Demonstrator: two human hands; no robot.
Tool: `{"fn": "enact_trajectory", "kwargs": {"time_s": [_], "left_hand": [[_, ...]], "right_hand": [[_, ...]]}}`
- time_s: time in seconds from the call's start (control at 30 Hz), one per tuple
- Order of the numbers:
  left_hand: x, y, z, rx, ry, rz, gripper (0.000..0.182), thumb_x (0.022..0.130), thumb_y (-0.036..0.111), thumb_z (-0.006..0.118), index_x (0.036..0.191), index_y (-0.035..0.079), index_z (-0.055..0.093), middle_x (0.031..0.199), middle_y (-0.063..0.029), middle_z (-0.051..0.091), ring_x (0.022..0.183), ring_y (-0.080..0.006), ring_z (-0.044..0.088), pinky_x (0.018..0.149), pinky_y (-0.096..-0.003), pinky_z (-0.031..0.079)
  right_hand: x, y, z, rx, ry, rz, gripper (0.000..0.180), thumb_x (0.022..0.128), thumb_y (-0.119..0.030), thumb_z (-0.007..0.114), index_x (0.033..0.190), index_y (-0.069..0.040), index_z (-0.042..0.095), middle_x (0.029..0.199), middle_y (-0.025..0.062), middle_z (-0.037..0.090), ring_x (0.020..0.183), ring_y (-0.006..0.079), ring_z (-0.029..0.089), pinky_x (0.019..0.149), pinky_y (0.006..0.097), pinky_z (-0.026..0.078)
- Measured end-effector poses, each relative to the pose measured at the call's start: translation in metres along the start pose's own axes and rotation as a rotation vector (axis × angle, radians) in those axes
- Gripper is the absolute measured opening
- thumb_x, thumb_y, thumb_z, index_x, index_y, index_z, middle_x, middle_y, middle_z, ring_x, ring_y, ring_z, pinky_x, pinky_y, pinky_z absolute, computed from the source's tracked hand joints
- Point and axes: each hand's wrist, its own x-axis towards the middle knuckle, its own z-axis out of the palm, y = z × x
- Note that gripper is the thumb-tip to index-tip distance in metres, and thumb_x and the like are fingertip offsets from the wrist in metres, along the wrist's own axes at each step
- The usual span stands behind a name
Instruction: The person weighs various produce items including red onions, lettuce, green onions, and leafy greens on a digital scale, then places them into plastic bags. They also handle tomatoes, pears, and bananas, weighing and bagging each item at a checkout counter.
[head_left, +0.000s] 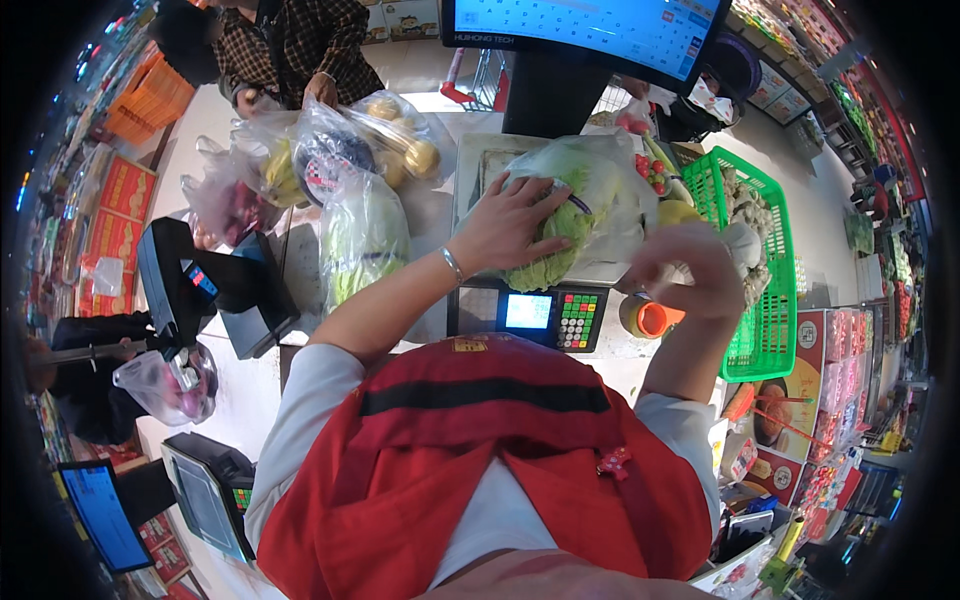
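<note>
My left hand (517, 225) lies spread over a head of leafy green vegetable (559, 255), which has a purple band around it and a clear plastic bag (611, 187) about it. The bundle rests on the platform of a weighing scale (471, 169), whose lit display and keypad (577, 319) face me. My right hand (694, 262) is raised to the right of the bag, its fingers bent and blurred by motion. Whether it grips the bag's edge cannot be made out. Just below it on the counter is an orange ring-shaped object (651, 320).
Left of the scale sit bagged leafy greens (360, 247), bagged bananas (279, 174) and bagged potatoes (420, 159). A person (300, 52) stands beyond them. A monitor (585, 34) rises behind the scale. At right is a green crate (780, 300) holding garlic bulbs (750, 225); radishes (651, 172) lie nearby.
</note>
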Motion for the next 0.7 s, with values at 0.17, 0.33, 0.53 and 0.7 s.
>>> {"fn": "enact_trajectory", "kwargs": {"time_s": [0.17,0.33,0.53,0.7], "left_hand": [[0.0,-0.012,0.009,-0.035,0.001,0.026,0.056,0.091,0.052,0.053,0.137,0.021,0.053,0.13,-0.0137,0.051,0.126,-0.0339,0.045,0.111,-0.0479,0.028],[-0.022,-0.067,0.033,-0.731,0.429,-0.531,0.048,0.094,0.04,0.057,0.133,0.013,0.055,0.121,-0.014,0.055,0.117,-0.0292,0.051,0.1,-0.0375,0.038],[-0.021,-0.063,0.051,-1.22,-0.189,-0.77,0.083,0.093,0.036,0.063,0.155,0.017,0.012,0.139,-0.012,0.047,0.125,-0.021,0.047,0.104,-0.0338,0.038],[0.007,-0.005,0.057,-1.281,-0.263,-0.672,0.1,0.09,0.029,0.069,0.156,0.016,-0.005,0.142,-0.012,0.045,0.128,-0.0199,0.044,0.107,-0.0327,0.036]], "right_hand": [[-0.052,0.092,0.006,-0.056,1.162,0.362,0.033,0.098,-0.035,0.052,0.105,-0.004,0.06,0.097,0.0069,0.059,0.084,0.0173,0.058,0.074,0.0292,0.046],[-0.067,0.184,0.11,0.486,0.962,0.706,0.055,0.096,-0.053,0.05,0.134,-0.012,0.046,0.116,0.0036,0.056,0.098,0.0179,0.058,0.08,0.0348,0.047],[-0.039,0.189,0.146,1.198,0.793,0.734,0.064,0.097,-0.055,0.047,0.147,-0.02,0.029,0.139,0.0085,0.046,0.119,0.0256,0.052,0.093,0.049,0.046],[-0.012,0.171,0.138,1.018,0.972,0.631,0.071,0.098,-0.034,0.055,0.153,-0.023,0.01,0.145,0.0126,0.039,0.129,0.0288,0.046,0.096,0.0474,0.049]]}}
